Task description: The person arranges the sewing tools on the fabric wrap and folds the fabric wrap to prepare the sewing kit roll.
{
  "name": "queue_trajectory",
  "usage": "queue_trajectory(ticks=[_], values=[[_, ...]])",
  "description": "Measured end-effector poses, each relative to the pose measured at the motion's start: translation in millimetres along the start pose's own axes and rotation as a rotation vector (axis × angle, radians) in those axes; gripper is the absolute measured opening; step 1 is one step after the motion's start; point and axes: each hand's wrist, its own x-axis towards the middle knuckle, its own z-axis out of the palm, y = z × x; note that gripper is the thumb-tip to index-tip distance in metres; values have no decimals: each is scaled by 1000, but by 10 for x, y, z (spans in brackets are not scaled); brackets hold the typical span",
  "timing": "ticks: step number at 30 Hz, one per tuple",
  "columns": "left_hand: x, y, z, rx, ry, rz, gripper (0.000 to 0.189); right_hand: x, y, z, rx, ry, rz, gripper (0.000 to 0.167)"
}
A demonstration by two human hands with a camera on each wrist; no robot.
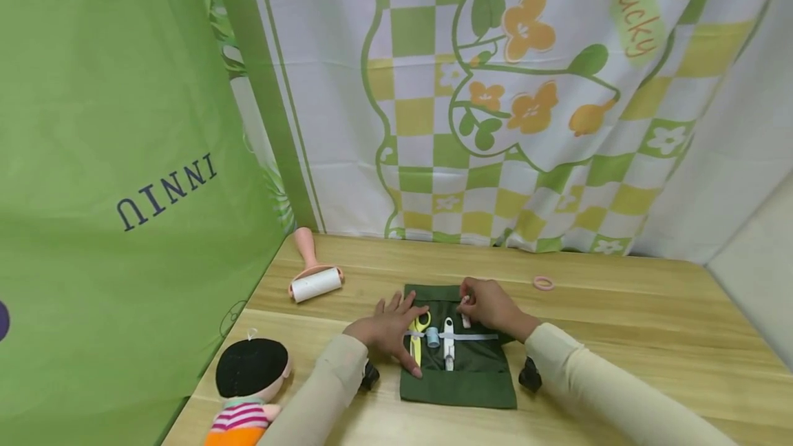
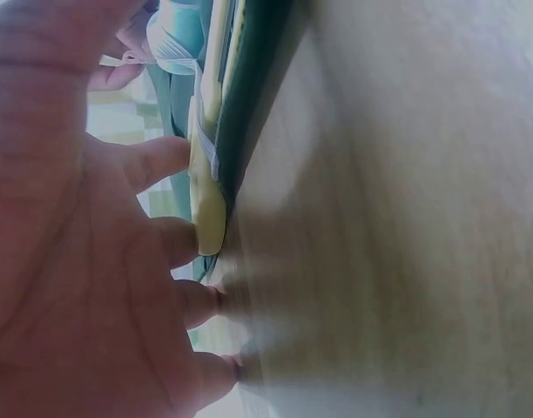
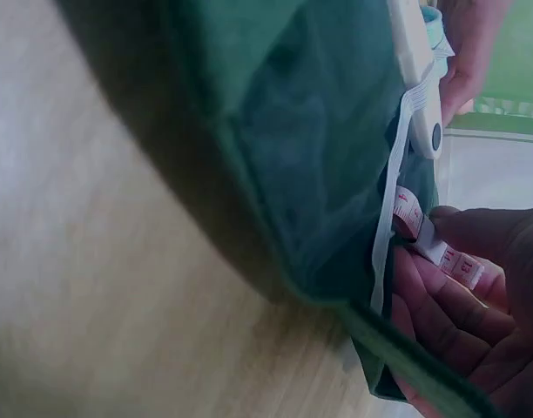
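Observation:
A dark green fabric pouch (image 1: 458,391) lies unfolded on the table, crossed by a white elastic strap (image 1: 482,337). Under the strap sit yellow scissors (image 1: 416,349), a light blue thread spool (image 1: 432,337) and a slim white tool (image 1: 449,346) with a hole at its end. My left hand (image 1: 387,331) rests with fingers spread over the pouch's left edge, fingertips at the scissors. On the other side, my right hand (image 1: 493,306) pinches a pink and white measuring tape (image 3: 408,212) between thumb and fingers. In the right wrist view the tape is right at the strap (image 3: 390,192).
A lint roller (image 1: 316,284) with a pink handle lies at the back left of the table (image 1: 619,336). Near the front left is a doll (image 1: 250,370) with black hair and a striped top. Behind the pouch, to the right, lies a pink ring (image 1: 543,283). Curtains hang behind.

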Motion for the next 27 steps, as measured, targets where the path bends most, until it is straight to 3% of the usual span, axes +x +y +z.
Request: queue_trajectory(ticks=[11, 20, 27], values=[[-32, 23, -30, -12, 0, 5, 120, -11, -112, -38, -41, -77, 25, 19], [-37, 33, -24, -14, 1, 7, 120, 7, -153, -7, -39, -63, 103, 22], [-71, 48, -53, -12, -1, 6, 119, 20, -121, -42, -10, -234, 12, 21]])
